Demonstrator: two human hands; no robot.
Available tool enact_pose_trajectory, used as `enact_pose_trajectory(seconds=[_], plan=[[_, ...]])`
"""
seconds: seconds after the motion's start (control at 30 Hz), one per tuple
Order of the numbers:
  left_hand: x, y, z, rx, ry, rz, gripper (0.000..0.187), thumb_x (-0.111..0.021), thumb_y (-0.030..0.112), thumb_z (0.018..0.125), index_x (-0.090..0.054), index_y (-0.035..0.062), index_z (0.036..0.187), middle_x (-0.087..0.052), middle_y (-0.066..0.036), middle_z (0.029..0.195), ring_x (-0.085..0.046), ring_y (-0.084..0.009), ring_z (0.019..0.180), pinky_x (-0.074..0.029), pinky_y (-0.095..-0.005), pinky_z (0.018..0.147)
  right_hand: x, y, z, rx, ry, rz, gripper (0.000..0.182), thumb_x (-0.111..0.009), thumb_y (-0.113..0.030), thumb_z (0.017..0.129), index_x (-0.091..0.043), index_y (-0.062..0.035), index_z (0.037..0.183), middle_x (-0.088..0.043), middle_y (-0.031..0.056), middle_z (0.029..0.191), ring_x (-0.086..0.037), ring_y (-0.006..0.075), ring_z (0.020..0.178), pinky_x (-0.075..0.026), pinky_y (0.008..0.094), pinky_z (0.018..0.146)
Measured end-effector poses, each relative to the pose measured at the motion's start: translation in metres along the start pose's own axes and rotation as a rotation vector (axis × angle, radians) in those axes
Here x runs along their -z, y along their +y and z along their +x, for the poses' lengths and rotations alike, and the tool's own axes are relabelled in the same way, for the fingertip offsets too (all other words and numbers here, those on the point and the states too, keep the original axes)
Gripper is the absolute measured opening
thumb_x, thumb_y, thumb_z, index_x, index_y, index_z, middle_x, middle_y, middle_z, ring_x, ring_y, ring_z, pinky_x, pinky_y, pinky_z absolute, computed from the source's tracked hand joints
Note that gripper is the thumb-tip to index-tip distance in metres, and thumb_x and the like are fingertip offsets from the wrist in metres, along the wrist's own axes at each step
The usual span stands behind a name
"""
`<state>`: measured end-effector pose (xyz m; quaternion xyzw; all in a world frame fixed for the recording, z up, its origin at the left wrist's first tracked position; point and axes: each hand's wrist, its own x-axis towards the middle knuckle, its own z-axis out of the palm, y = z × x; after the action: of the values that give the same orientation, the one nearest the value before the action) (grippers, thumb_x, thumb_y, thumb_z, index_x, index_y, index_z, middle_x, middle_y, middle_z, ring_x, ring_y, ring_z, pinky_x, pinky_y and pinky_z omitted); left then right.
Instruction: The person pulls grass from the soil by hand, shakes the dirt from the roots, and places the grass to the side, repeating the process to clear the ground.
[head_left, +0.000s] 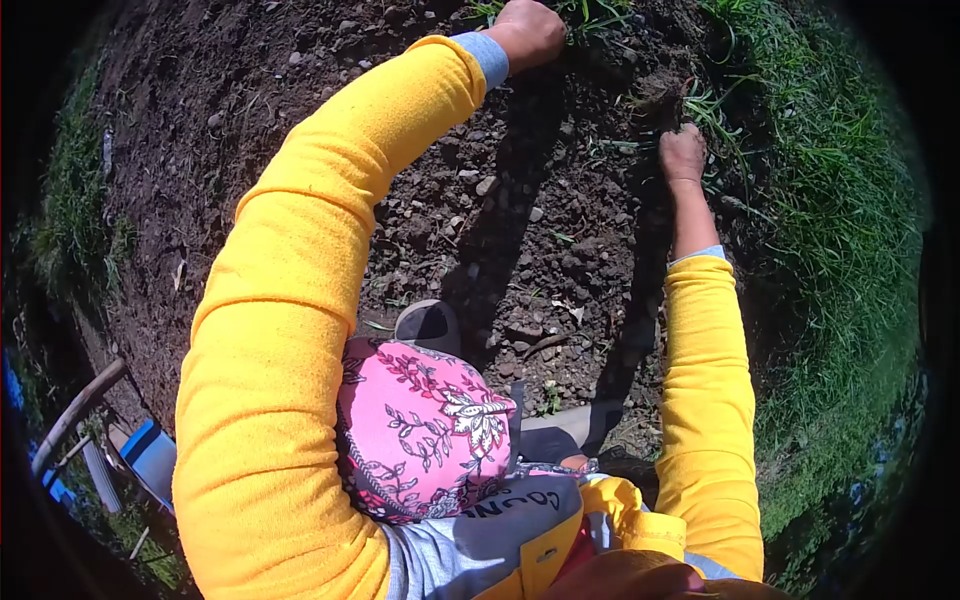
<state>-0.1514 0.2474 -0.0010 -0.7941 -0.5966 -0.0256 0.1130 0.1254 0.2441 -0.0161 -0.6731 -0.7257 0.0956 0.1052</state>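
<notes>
Head view: we see right hand [683, 152] gripping weed clump [706, 108], right edge of soil [570, 235]; left hand [530, 32] by grass tuft [598, 14], can't tell hold.

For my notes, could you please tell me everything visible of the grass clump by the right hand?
The grass clump has narrow green blades mostly splayed rightward and a brown, earthy tangle, apparently roots, at its left. It lies against dark soil just beyond the right hand, whose grip on it is unclear.

There are two hands [531, 38] [683, 155], two grass clumps [592, 16] [712, 112], two yellow sleeves [275, 300] [708, 390], one pink cloth [420, 430], one curved stick [73, 418].
</notes>
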Motion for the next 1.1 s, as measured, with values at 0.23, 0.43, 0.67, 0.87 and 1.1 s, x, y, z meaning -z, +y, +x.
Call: enact_pose_trajectory(seconds=[0.23,0.43,0.67,0.87,1.1], plan=[[0.046,0.02,-0.023,0.186,-0.448,-0.277,0.027,-0.042,0.024,0.078,-0.061,0.0062,0.086,-0.059,-0.013,0.09,-0.057,-0.0263,0.084,-0.045,-0.0371,0.073,0.005,0.044,0.0,0.395,0.087,-0.183,0.022,-0.045,-0.015,0.064,-0.056,0.0037,0.064,-0.056,0.0219,0.077,-0.053,0.0363,0.074,-0.042,0.0434,0.07],[0.04,-0.013,-0.07,0.226,-0.181,-0.165,0.026,-0.046,0.03,0.077,-0.059,0.0061,0.078,-0.059,-0.011,0.076,-0.058,-0.0262,0.074,-0.046,-0.0367,0.065,0.025,0.035,-0.016,0.38,0.184,-0.035,0.016,-0.046,-0.008,0.063,-0.057,-0.0005,0.053,-0.056,0.0171,0.061,-0.054,0.0308,0.065,-0.043,0.0394,0.061],[0.028,0.024,-0.053,-0.37,0.024,0.043,0.031,-0.047,0.016,0.076,-0.047,0.0128,0.107,-0.052,-0.005,0.088,-0.056,-0.0188,0.075,-0.047,-0.0298,0.061,0.006,0.032,-0.038,0.611,0.296,-0.337,0.019,-0.044,-0.004,0.07,-0.059,0.0008,0.081,-0.055,0.012,0.054,-0.055,0.027,0.055,-0.043,0.036,0.069],[0.019,0.029,-0.025,-0.27,-0.078,-0.036,0.038,-0.042,0.017,0.08,-0.04,0.0087,0.117,-0.053,-0.013,0.095,-0.058,-0.0218,0.066,-0.048,-0.0329,0.057,-0.005,0.037,-0.056,0.651,0.274,-0.314,0.012,-0.047,-0.005,0.066,-0.058,-0.0023,0.066,-0.055,0.0138,0.057,-0.054,0.0285,0.059,-0.043,0.0379,0.069],[0.029,0.015,-0.014,-0.15,0.225,0.176,0.016,-0.049,0.016,0.068,-0.053,0.0055,0.079,-0.054,-0.012,0.075,-0.056,-0.0207,0.063,-0.044,-0.0314,0.051,-0.024,0.051,-0.064,0.581,0.155,-0.209,0.017,-0.047,-0.006,0.065,-0.055,0.0007,0.052,-0.054,0.0176,0.055,-0.054,0.0325,0.062,-0.044,0.0387,0.072]])
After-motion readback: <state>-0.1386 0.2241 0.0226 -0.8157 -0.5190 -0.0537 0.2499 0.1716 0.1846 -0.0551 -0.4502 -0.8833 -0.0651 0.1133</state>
